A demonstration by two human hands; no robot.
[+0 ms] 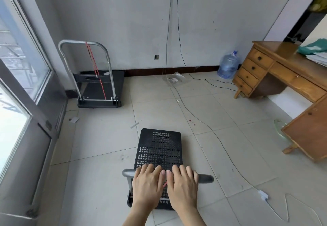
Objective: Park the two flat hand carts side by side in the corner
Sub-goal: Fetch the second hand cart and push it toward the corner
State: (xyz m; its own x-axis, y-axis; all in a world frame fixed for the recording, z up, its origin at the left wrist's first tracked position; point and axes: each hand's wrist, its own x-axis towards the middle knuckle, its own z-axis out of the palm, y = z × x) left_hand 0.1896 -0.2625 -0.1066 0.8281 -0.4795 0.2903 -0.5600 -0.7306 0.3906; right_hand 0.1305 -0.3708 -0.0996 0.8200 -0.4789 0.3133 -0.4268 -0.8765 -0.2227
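Note:
A flat hand cart (101, 91) with a black deck, a silver handle and a red cord stands in the far left corner, against the wall by the window. A second cart with a perforated black deck (159, 146) stands on the tiles in front of me. Its handle bar (206, 179) runs across near the bottom of the view. My left hand (146, 183) and my right hand (182, 185) rest side by side on the middle of that bar, fingers curled over it.
A wooden desk (276, 70) with drawers fills the right side. A water jug (228, 64) stands by the back wall. Cables (208, 128) trail across the floor to the right of the near cart. A plastic bag (174, 80) and paper scraps lie on the tiles.

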